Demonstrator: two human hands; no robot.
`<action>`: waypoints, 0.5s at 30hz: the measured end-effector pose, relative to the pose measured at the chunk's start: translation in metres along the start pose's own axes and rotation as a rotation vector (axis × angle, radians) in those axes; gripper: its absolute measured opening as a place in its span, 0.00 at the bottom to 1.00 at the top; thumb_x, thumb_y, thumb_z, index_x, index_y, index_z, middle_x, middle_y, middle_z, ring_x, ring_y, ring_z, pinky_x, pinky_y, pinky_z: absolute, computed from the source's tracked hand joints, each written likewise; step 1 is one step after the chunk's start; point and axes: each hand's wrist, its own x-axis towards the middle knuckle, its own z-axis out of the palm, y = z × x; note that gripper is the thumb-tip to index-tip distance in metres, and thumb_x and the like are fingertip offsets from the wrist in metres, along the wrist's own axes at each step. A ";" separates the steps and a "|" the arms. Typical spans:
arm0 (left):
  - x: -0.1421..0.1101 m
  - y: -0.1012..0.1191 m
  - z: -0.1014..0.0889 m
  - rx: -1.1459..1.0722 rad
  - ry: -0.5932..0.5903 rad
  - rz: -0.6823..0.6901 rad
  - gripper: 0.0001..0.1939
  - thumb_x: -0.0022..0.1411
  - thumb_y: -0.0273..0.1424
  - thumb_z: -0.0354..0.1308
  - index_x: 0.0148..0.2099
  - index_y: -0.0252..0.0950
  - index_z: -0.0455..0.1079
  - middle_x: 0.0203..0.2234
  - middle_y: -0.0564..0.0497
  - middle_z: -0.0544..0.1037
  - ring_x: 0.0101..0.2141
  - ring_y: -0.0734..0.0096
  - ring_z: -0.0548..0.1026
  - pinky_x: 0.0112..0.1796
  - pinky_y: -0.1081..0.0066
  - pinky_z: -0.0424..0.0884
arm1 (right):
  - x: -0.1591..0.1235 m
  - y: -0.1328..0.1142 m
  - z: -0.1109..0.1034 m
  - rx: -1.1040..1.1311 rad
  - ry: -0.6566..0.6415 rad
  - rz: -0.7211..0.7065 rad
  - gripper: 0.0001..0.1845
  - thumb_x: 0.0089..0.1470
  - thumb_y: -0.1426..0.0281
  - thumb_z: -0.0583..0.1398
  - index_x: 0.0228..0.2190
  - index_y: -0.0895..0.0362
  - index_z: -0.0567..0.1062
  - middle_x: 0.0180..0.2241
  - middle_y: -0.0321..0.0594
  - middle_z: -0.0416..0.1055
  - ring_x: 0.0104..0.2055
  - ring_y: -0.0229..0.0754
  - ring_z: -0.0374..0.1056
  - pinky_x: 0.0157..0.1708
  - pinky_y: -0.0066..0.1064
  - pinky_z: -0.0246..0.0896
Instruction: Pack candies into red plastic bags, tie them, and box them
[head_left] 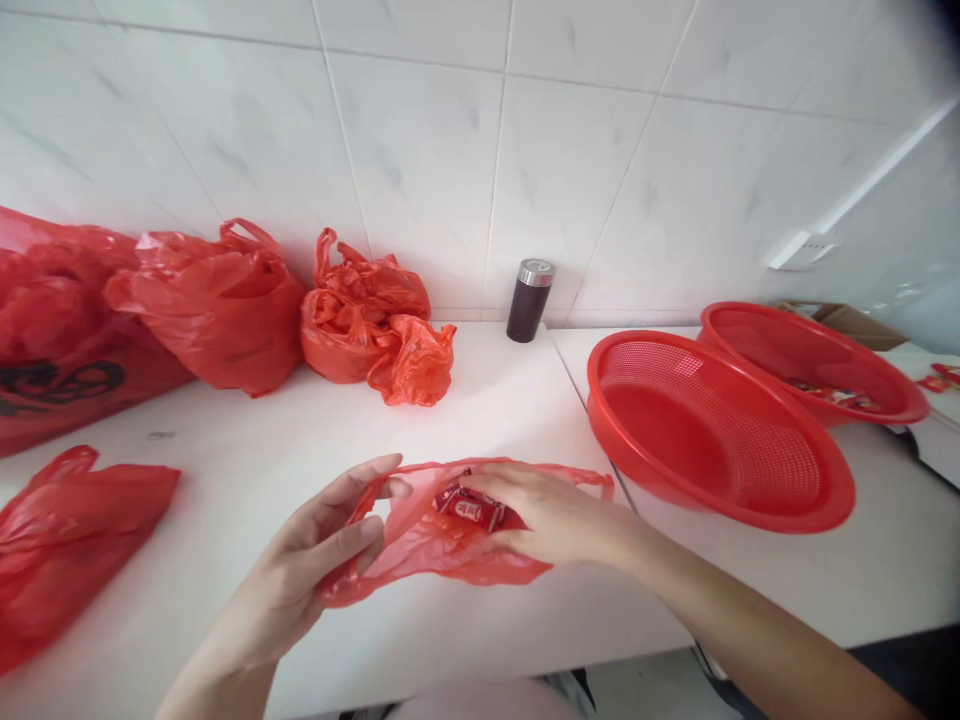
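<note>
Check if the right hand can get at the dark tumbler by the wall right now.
Probably yes. The right hand would first have to leave the open red bag, but white tabletop lies between bag and dark tumbler, and the near red basket sits off to the right.

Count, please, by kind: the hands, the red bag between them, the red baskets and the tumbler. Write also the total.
Hands: 2 (left hand, right hand)
Red bag between the hands: 1
Red baskets: 2 (near basket, far basket)
Tumbler: 1
Total: 6
</note>
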 end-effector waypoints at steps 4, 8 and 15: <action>-0.004 -0.004 -0.016 0.303 0.156 0.021 0.35 0.57 0.42 0.63 0.64 0.46 0.55 0.36 0.49 0.77 0.28 0.73 0.68 0.26 0.77 0.64 | -0.034 0.000 -0.028 -0.144 -0.036 0.059 0.35 0.49 0.49 0.63 0.57 0.46 0.68 0.64 0.43 0.54 0.65 0.56 0.48 0.61 0.49 0.49; -0.013 -0.020 -0.018 0.409 0.215 -0.050 0.35 0.58 0.48 0.59 0.63 0.44 0.53 0.35 0.50 0.77 0.31 0.68 0.71 0.29 0.73 0.66 | -0.067 0.007 -0.027 -0.344 -0.072 0.290 0.34 0.42 0.55 0.69 0.52 0.47 0.73 0.66 0.47 0.48 0.65 0.67 0.45 0.58 0.58 0.50; -0.026 -0.013 -0.032 0.518 0.141 0.008 0.17 0.56 0.47 0.61 0.28 0.38 0.71 0.20 0.55 0.71 0.23 0.73 0.67 0.24 0.76 0.65 | -0.082 0.009 -0.049 -0.330 0.067 0.324 0.14 0.55 0.78 0.53 0.34 0.53 0.76 0.32 0.38 0.75 0.34 0.43 0.73 0.34 0.32 0.65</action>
